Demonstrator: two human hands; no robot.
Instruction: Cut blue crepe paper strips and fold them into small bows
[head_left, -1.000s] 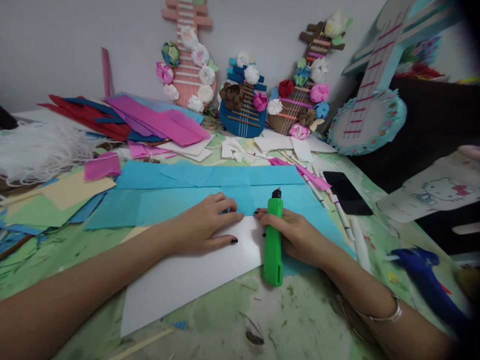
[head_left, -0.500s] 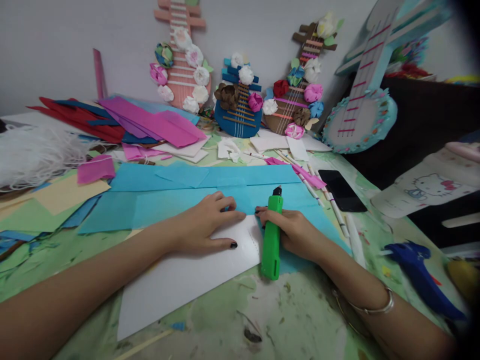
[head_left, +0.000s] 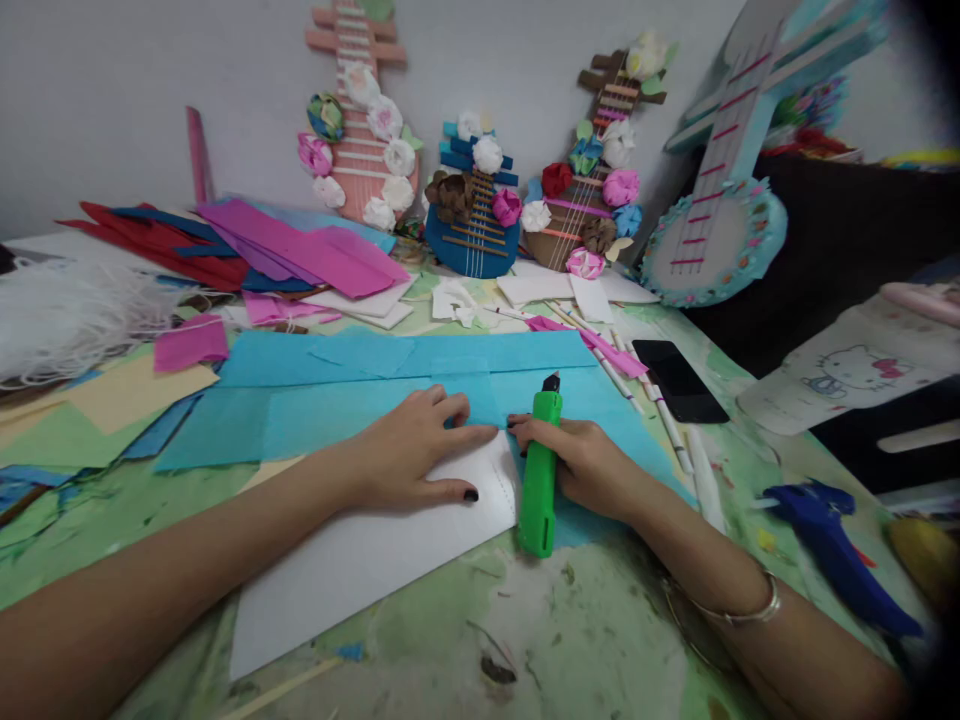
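Note:
My left hand (head_left: 420, 450) lies spread on a white board (head_left: 375, 580), its thumb and index finger stretched toward the board's right end. My right hand (head_left: 596, 470) is closed around a green utility knife (head_left: 538, 480), whose dark tip points away from me. The right fingertips rest by the board's far right corner, close to the left index finger. Light blue paper (head_left: 315, 415) lies flat beyond the board and partly under it. A row of small marks runs near the board's right edge.
Behind stand paper-flowered model instruments, including a blue one (head_left: 474, 235). A phone (head_left: 679, 382), a blue glue gun (head_left: 836, 550) and a white cup (head_left: 840, 365) are at right. White string (head_left: 75, 310) and pink paper (head_left: 315, 245) lie at left.
My left index finger has straightened slightly to the right along the board's edge. The right hand and the utility knife keep nearly the same place; the whole view has shifted slightly.

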